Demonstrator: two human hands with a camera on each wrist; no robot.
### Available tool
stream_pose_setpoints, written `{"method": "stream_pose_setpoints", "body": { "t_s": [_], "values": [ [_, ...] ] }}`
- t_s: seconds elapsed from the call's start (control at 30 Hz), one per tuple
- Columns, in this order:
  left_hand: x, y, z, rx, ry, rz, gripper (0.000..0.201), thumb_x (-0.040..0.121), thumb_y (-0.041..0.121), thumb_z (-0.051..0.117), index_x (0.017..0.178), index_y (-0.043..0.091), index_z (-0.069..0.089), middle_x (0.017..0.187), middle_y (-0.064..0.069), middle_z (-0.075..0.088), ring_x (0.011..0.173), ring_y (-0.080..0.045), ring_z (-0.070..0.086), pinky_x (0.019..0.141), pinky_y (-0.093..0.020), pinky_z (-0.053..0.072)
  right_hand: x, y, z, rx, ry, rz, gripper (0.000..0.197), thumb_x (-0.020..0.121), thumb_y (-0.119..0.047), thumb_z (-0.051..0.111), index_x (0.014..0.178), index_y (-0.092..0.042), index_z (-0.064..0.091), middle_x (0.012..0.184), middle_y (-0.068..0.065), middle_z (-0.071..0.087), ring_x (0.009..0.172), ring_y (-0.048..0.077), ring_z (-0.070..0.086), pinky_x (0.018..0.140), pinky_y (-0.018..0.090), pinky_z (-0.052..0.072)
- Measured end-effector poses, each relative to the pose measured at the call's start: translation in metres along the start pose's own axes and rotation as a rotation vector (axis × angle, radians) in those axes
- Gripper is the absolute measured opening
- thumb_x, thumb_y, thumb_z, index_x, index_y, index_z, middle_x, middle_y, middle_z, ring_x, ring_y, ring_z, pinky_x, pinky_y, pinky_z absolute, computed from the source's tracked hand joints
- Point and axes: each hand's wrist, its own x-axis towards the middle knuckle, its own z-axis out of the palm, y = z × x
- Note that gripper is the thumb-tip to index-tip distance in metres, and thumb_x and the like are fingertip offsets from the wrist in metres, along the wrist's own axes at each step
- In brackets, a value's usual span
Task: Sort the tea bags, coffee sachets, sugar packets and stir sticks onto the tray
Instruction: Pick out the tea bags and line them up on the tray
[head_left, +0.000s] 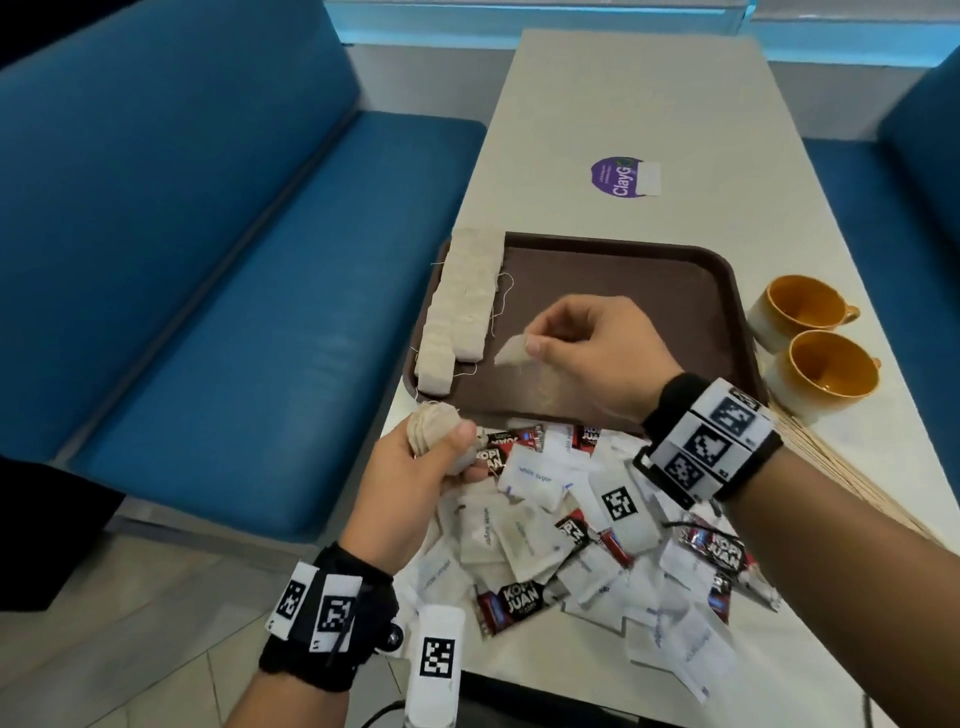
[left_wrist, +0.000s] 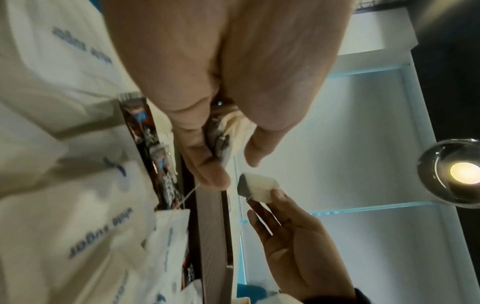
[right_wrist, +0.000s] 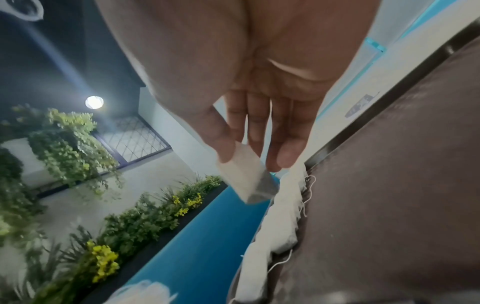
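A brown tray (head_left: 649, 270) lies on the pale table, with a row of beige tea bags (head_left: 460, 306) laid along its left side. Above the tray's middle my right hand (head_left: 582, 348) pinches a single tea bag (head_left: 511, 351) between thumb and forefinger; the same tea bag (right_wrist: 245, 179) hangs over the row in the right wrist view. My left hand (head_left: 426, 467) grips a bunch of tea bags (head_left: 434, 426) just off the tray's near-left corner. White sugar packets (head_left: 530, 480) and dark coffee sachets (head_left: 514, 603) lie heaped on the near table.
Two orange-lined cups (head_left: 821, 343) stand right of the tray. Wooden stir sticks (head_left: 852, 467) lie fanned beyond my right wrist. A purple sticker (head_left: 621, 176) marks the far table. Blue bench seats (head_left: 234, 312) flank the table on both sides.
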Motion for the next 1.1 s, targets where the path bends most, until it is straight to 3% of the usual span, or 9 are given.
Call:
{"method": "stream_pose_setpoints", "body": {
  "t_s": [0.1, 0.27, 0.43, 0.57, 0.67, 0.77, 0.9, 1.0, 1.1],
  "values": [
    [0.004, -0.005, -0.018, 0.038, 0.016, -0.04, 0.01, 0.096, 0.006, 0.067, 0.102, -0.002, 0.065, 0.084, -0.013, 0.069, 0.083, -0.03, 0.067, 0.081, -0.039, 0.06, 0.031, 0.001, 0.013, -0.059, -0.009, 0.0, 0.007, 0.088, -0.028, 0.078, 0.087, -0.024, 0.073, 0.086, -0.006, 0.076, 0.083, 0.012, 0.071, 0.08, 0.03, 0.058],
    [0.003, -0.004, -0.032, 0.106, 0.022, -0.048, 0.009, 0.096, 0.005, 0.065, 0.103, -0.001, 0.065, 0.084, -0.015, 0.072, 0.081, -0.028, 0.068, 0.088, -0.049, 0.059, 0.067, 0.002, 0.044, -0.02, -0.182, 0.123, 0.006, 0.093, -0.016, 0.075, 0.091, -0.011, 0.072, 0.087, 0.019, 0.076, 0.067, 0.022, 0.07, 0.073, 0.04, 0.062],
    [0.002, -0.005, -0.036, 0.09, 0.017, -0.054, 0.004, 0.095, 0.0, 0.063, 0.099, -0.003, 0.064, 0.081, -0.012, 0.072, 0.08, -0.027, 0.07, 0.082, -0.04, 0.062, 0.093, 0.017, 0.063, -0.076, -0.193, 0.276, 0.007, 0.091, -0.009, 0.076, 0.093, -0.003, 0.074, 0.073, 0.009, 0.072, 0.062, 0.019, 0.067, 0.077, 0.044, 0.065],
    [0.005, -0.006, -0.037, 0.078, 0.019, -0.066, 0.007, 0.094, -0.004, 0.064, 0.1, -0.005, 0.066, 0.084, -0.014, 0.073, 0.083, -0.029, 0.07, 0.085, -0.042, 0.062, 0.107, 0.018, 0.062, -0.04, -0.173, 0.308, 0.005, 0.087, -0.006, 0.08, 0.088, -0.005, 0.074, 0.069, 0.007, 0.073, 0.062, 0.022, 0.072, 0.081, 0.047, 0.064],
    [0.008, -0.005, -0.035, 0.011, 0.023, -0.109, 0.017, 0.093, -0.007, 0.063, 0.107, -0.002, 0.07, 0.091, -0.013, 0.073, 0.087, -0.028, 0.071, 0.08, -0.031, 0.062, 0.111, 0.017, 0.062, -0.046, -0.178, 0.299, 0.01, 0.083, -0.007, 0.084, 0.086, -0.009, 0.074, 0.074, 0.007, 0.075, 0.065, 0.023, 0.075, 0.082, 0.047, 0.064],
    [0.011, -0.001, -0.034, -0.017, 0.023, -0.123, 0.024, 0.093, -0.004, 0.065, 0.113, 0.007, 0.072, 0.098, -0.011, 0.074, 0.092, -0.029, 0.074, 0.084, -0.032, 0.062, 0.108, 0.016, 0.063, -0.057, -0.16, 0.304, 0.015, 0.081, -0.01, 0.086, 0.091, -0.01, 0.073, 0.08, 0.005, 0.075, 0.067, 0.023, 0.077, 0.081, 0.044, 0.064],
    [0.014, 0.006, -0.033, -0.047, 0.029, -0.119, 0.025, 0.093, 0.002, 0.07, 0.117, 0.007, 0.069, 0.107, -0.014, 0.077, 0.099, -0.031, 0.076, 0.078, -0.03, 0.062, 0.099, 0.015, 0.058, -0.146, -0.073, 0.231, 0.015, 0.084, -0.018, 0.083, 0.093, -0.017, 0.072, 0.089, 0.003, 0.074, 0.077, 0.027, 0.076, 0.079, 0.045, 0.064],
    [0.018, 0.011, -0.031, -0.041, 0.03, -0.092, 0.028, 0.092, 0.003, 0.07, 0.119, 0.013, 0.068, 0.107, -0.01, 0.078, 0.095, -0.028, 0.077, 0.076, -0.028, 0.062, 0.083, 0.014, 0.055, -0.195, -0.044, 0.154, 0.007, 0.087, -0.025, 0.078, 0.089, -0.026, 0.072, 0.092, -0.002, 0.072, 0.086, 0.019, 0.071, 0.085, 0.044, 0.062],
    [0.024, 0.012, -0.03, 0.017, 0.012, -0.056, 0.028, 0.094, 0.003, 0.068, 0.12, 0.014, 0.067, 0.1, -0.009, 0.079, 0.086, -0.024, 0.077, 0.077, -0.029, 0.061, 0.055, 0.003, 0.055, 0.002, -0.096, 0.134, 0.005, 0.088, -0.027, 0.079, 0.09, -0.024, 0.075, 0.085, -0.005, 0.073, 0.08, 0.016, 0.07, 0.08, 0.041, 0.061]
  ]
}}
